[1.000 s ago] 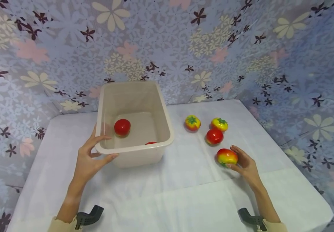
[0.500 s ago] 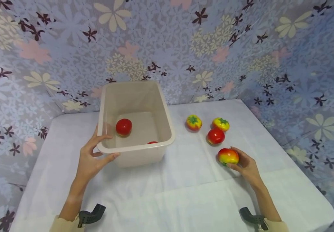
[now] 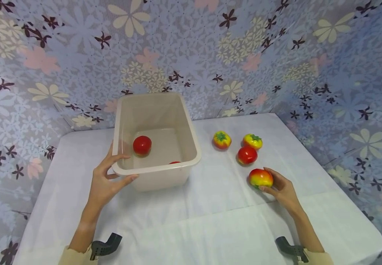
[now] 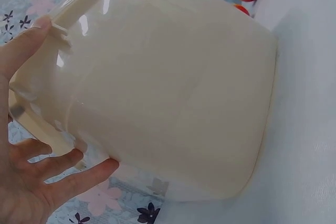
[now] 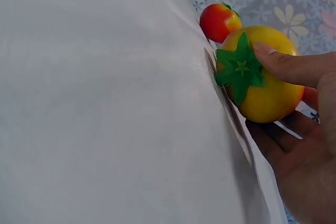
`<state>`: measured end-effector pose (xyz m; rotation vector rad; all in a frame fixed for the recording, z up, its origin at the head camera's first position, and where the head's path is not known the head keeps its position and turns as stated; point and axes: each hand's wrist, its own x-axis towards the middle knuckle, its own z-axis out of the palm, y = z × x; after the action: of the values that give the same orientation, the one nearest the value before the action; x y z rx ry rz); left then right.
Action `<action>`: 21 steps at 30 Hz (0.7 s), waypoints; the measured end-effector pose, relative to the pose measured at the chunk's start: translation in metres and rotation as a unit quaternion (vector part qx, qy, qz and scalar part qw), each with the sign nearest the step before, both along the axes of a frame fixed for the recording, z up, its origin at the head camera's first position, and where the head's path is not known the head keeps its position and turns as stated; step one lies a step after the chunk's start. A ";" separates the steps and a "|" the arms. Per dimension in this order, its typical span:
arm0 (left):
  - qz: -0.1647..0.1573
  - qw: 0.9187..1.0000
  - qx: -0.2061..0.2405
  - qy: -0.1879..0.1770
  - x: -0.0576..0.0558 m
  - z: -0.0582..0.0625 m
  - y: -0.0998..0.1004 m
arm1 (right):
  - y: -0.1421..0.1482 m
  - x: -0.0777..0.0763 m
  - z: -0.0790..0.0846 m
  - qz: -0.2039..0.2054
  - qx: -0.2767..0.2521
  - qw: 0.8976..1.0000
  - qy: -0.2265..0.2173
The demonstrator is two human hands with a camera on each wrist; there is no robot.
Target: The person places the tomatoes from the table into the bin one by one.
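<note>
My left hand (image 3: 100,184) grips the front left corner of a beige plastic bin (image 3: 161,180), thumb outside and a finger over the rim. In the left wrist view the fingers (image 4: 86,178) lie along the bin's outer wall. Inside the bin sits a red tomato (image 3: 142,145), and a second one (image 3: 175,162) is mostly hidden behind the front wall. At the right, my right hand (image 3: 285,189) holds a red-and-yellow tomato (image 3: 260,178) between thumb and fingers, low at the cloth. The right wrist view shows its green star-shaped leaf (image 5: 241,68) beside the thumb.
Beyond the held tomato lie a red tomato (image 3: 247,155) and two yellow-red ones with green tops, one (image 3: 252,141) behind it and the other (image 3: 222,140) nearer the bin. A white cloth (image 3: 191,228) covers the table. Flower-patterned fabric (image 3: 191,55) hangs behind.
</note>
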<state>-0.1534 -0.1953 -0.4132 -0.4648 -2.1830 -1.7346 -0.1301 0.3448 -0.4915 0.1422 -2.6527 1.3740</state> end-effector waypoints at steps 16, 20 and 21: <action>0.010 1.000 -0.009 -0.009 0.005 0.000 -0.001 | -0.022 -0.012 0.033 0.036 -0.063 0.996 0.047; 0.006 1.000 -0.006 -0.008 0.003 0.000 0.001 | -0.036 -0.022 0.046 0.056 -0.074 0.994 0.055; 0.003 1.000 -0.004 -0.007 0.003 0.000 0.001 | -0.039 -0.026 0.049 0.066 -0.078 0.993 0.058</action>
<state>-0.1507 -0.1940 -0.4129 -0.4495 -2.2003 -1.7323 -0.1562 0.3054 -0.4426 0.3718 -2.4690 1.5559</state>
